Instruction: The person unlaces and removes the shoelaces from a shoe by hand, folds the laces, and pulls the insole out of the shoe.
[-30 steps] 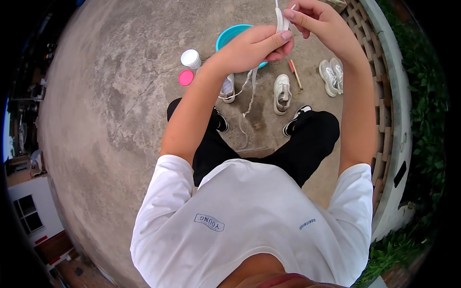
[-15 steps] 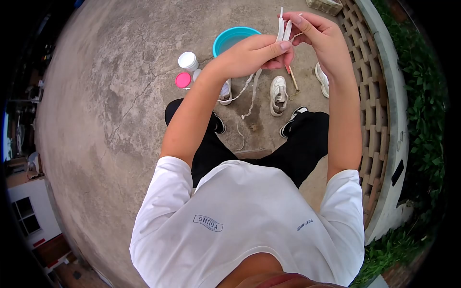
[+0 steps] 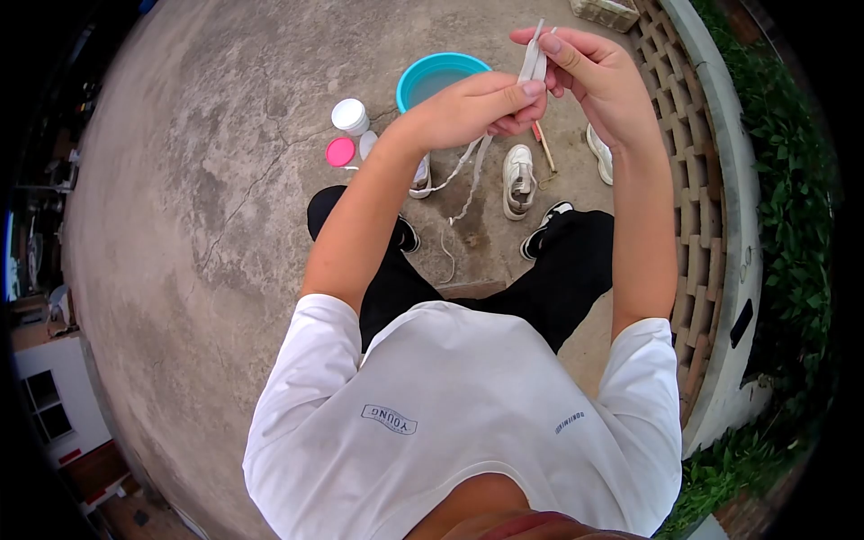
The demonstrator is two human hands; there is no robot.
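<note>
White shoelaces (image 3: 533,65) stand up, doubled, between my two hands. My left hand (image 3: 486,103) is closed round them, its thumb pressing on top. My right hand (image 3: 601,76) pinches the laces near their tips, thumb against fingers. Below my left hand, long lace ends (image 3: 477,175) dangle toward the wet patch of ground. On the concrete beneath my hands sits a white shoe (image 3: 519,184). A second whitish shoe (image 3: 420,180) is partly hidden behind my left forearm, and another white shoe (image 3: 598,155) shows beside my right forearm.
A turquoise basin (image 3: 443,59) stands beyond my left hand. Left of my forearm are a white tub (image 3: 349,115) and a pink lid (image 3: 340,151). A thin stick-like tool with a red end (image 3: 546,148) lies by the middle shoe. A lattice brick wall (image 3: 697,225) runs along the right.
The upright lace ends have drawn closer together and lean right. My right fingers have shifted slightly at the tips; my left hand keeps its hold.
</note>
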